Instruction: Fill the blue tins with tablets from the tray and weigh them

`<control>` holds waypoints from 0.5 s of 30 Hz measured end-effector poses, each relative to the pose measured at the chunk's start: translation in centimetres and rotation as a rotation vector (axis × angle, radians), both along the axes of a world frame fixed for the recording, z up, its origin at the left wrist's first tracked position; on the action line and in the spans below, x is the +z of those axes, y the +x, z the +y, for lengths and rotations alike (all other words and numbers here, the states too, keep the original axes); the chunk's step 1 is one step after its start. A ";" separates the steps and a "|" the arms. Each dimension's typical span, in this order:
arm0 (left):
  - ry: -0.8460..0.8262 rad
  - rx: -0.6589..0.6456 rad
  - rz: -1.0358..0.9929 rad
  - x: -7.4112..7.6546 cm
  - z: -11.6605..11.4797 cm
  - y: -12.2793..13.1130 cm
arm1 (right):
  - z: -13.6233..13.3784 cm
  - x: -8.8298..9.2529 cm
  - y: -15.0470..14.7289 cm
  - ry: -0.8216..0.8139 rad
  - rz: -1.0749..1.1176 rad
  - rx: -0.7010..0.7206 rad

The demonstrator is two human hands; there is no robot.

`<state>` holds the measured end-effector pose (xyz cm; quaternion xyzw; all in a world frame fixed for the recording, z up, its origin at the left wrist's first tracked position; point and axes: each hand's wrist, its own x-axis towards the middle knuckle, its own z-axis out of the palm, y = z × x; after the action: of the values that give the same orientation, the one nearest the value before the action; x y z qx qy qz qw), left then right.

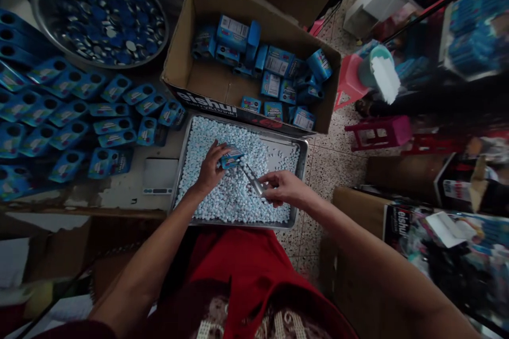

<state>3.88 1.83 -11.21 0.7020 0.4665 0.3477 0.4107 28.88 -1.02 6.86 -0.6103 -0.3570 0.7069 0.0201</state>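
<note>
My left hand point(211, 167) is closed around a small blue candy box point(232, 157), tilted above the tray. In my right hand point(280, 187) I grip a metal scoop point(254, 181), its far end touching or very close to the box's opening. Some pale candies show where scoop and box meet. Below both hands lies a metal tray point(303, 161) full of small pale blue and white candies point(214, 204). The candies thin out at the tray's upper right, where bare metal shows. How full the box is, I cannot tell.
Behind the tray stands a cardboard carton point(178, 45) with several blue boxes inside. To the left are rows of blue boxes with round holes point(71, 137), a metal bowl point(164, 37) of blue-and-silver lids and a small scale point(159, 175). A pink stool point(393, 131) stands right.
</note>
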 end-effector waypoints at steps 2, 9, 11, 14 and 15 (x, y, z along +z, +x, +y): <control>0.003 0.008 -0.014 -0.2 -0.1 0.0 | 0.2 0.5 -0.1 -0.020 0.001 -0.016; -0.045 0.051 -0.070 -0.2 -0.4 0.2 | -2.2 1.5 0.8 0.034 -0.015 -0.096; -0.068 0.136 -0.098 -0.2 -0.5 0.7 | -3.6 -0.4 1.7 0.169 -0.199 -0.070; -0.077 0.302 -0.119 -0.7 -0.3 1.4 | -4.8 -5.2 3.0 0.356 -0.715 0.121; -0.064 0.346 -0.127 -1.1 -0.2 1.7 | -4.9 -7.0 3.4 0.389 -0.861 0.212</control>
<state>5.59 1.65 -12.34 0.5746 0.5640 0.4418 0.3957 32.29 -5.91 -0.10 -0.7925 -0.5187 0.3084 -0.0878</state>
